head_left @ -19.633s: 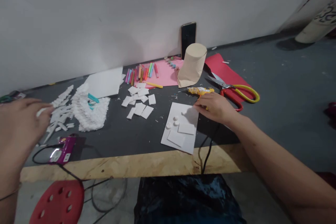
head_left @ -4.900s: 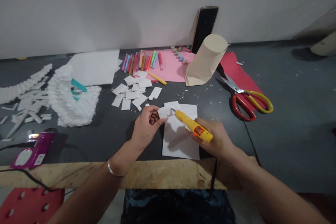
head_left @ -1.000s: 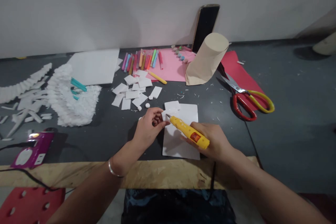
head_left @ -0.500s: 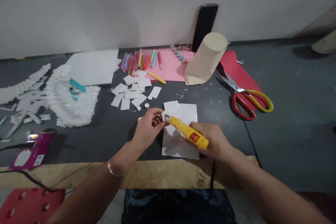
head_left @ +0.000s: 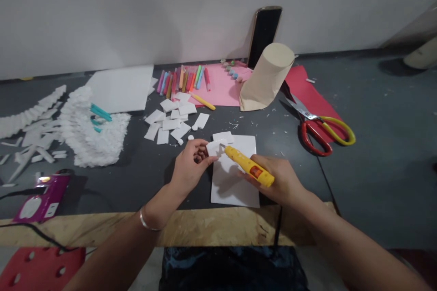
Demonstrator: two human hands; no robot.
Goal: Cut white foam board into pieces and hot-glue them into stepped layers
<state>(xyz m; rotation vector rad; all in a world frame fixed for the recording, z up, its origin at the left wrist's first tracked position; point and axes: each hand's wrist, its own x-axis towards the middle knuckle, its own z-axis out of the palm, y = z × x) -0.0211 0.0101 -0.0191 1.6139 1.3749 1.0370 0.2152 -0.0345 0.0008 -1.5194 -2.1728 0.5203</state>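
Note:
Pinched in my left hand (head_left: 191,163) is a small white foam rectangle (head_left: 214,148), held at its left side. My right hand (head_left: 278,177) is closed around a yellow hot glue gun (head_left: 248,164), whose metal tip points left at the right end of that rectangle. Whether the tip touches it I cannot tell. Under both lies a white foam board (head_left: 235,191), flat on the dark table, with another small white piece (head_left: 223,137) at its top left corner. A heap of similar white rectangles (head_left: 171,123) lies beyond my left hand.
Scissors (head_left: 309,117) rest on red paper (head_left: 303,82) to the right. A beige paper tube (head_left: 264,79) stands before a phone (head_left: 265,32) leaning on the wall. Colored pens (head_left: 184,79) lie on pink paper (head_left: 223,84). White fluffy work (head_left: 95,138) and a purple power box (head_left: 44,198) are left.
The glue gun's tip has shifted a little right along the small white rectangle. That rectangle is tilted so more of its face shows.

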